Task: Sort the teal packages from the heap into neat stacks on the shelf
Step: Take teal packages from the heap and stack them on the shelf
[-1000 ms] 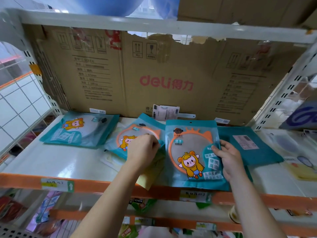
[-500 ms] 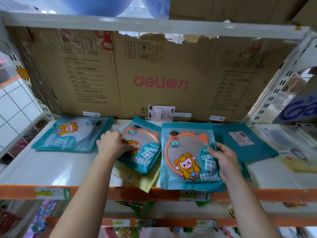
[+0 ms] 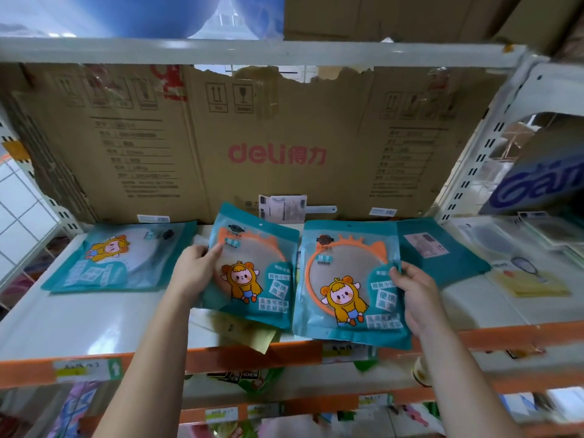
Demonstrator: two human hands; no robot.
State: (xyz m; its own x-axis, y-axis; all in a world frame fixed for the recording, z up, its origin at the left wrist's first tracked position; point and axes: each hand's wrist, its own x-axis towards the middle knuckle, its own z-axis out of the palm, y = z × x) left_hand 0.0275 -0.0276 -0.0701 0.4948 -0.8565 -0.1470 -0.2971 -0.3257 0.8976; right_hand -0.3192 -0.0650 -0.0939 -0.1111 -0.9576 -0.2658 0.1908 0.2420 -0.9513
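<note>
At the far left a flat stack of teal packages lies on the shelf, turned sideways. If the next one is dropped on it askew, the glossy film could make the pile slide and fan out. The left hand is clamped on the left edge of the middle package, thumb on top and fingers curled under. The package hangs tilted from that one edge, so it may sag or twist as it travels. It also overlaps a yellowish packet, which could be dragged forward over the orange rail. The right package is pinched at its right edge by the right hand. Its lower edge juts past the shelf front, so a loosened grip would likely send it to the floor. Just beside it a face-down package waits unsorted, near clear packets that a sweeping wrist might disturb. The shelf is smooth white metal, likely slick under plastic. A wire grid closes the left side, a torn cardboard box fills the back, and a slotted upright stands on the right, in what looks like a crowded shop.
</note>
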